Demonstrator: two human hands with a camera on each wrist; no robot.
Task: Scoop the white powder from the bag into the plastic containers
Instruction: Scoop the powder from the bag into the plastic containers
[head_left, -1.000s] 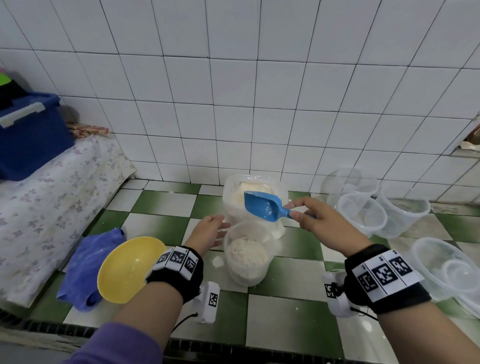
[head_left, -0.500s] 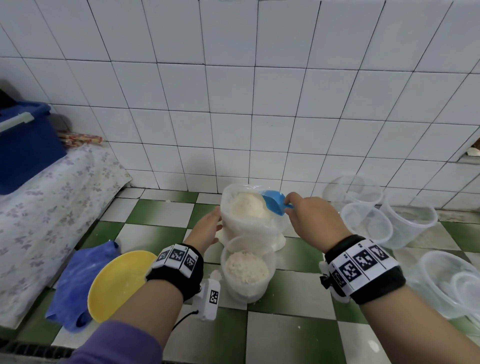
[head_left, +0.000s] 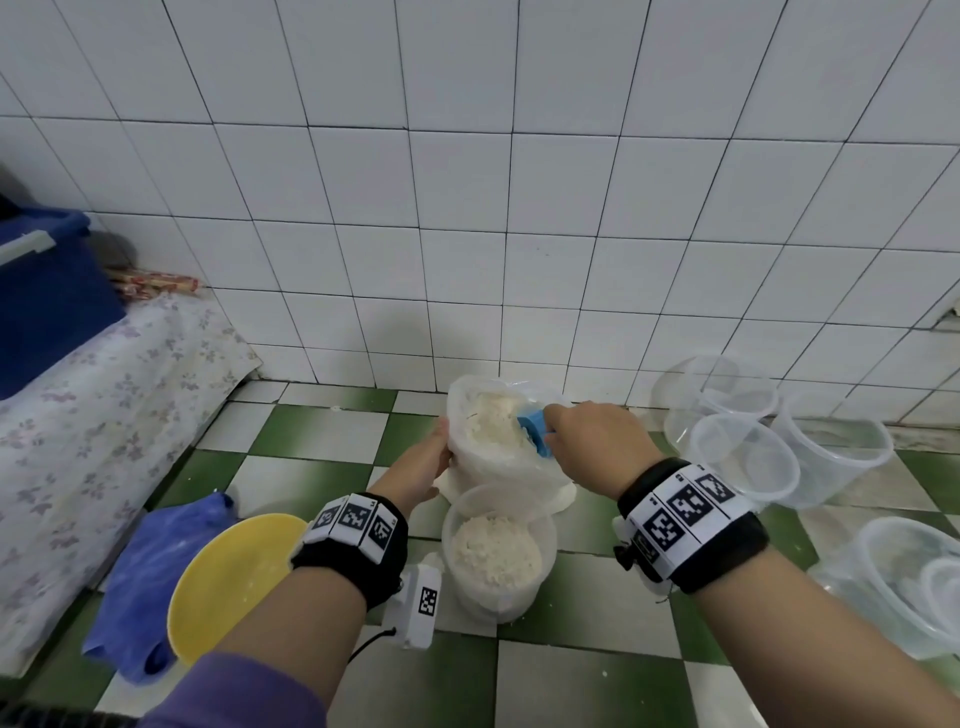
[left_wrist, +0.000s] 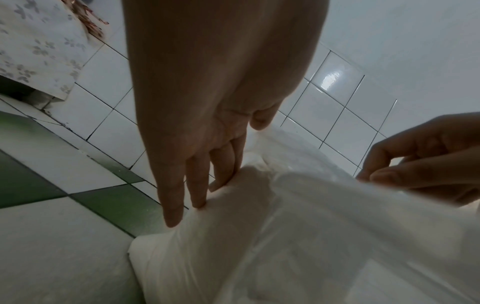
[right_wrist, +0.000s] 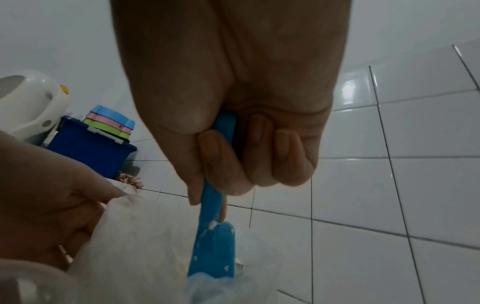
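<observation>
A clear plastic bag (head_left: 483, 457) of white powder stands open on the checkered floor by the wall. My right hand (head_left: 597, 441) grips the handle of a blue scoop (head_left: 535, 434), fingers curled round it (right_wrist: 221, 164), and the scoop's bowl (right_wrist: 213, 246) is dipped into the bag's mouth. My left hand (head_left: 421, 467) lies against the bag's left side, with straight fingers (left_wrist: 200, 185) pressing the plastic (left_wrist: 285, 236). Just in front of the bag stands a round plastic container (head_left: 496, 551), partly filled with powder.
Several empty clear containers (head_left: 743, 462) cluster at the right, more at the far right (head_left: 909, 582). A yellow bowl (head_left: 228, 577) and blue cloth (head_left: 150, 571) lie at the left. Behind them are a floral-covered ledge (head_left: 93, 415) and a blue bin (head_left: 47, 296).
My right hand has carried the scoop from above the filled container back into the bag and dipped it in. My left hand has moved from the container up to the bag's side.
</observation>
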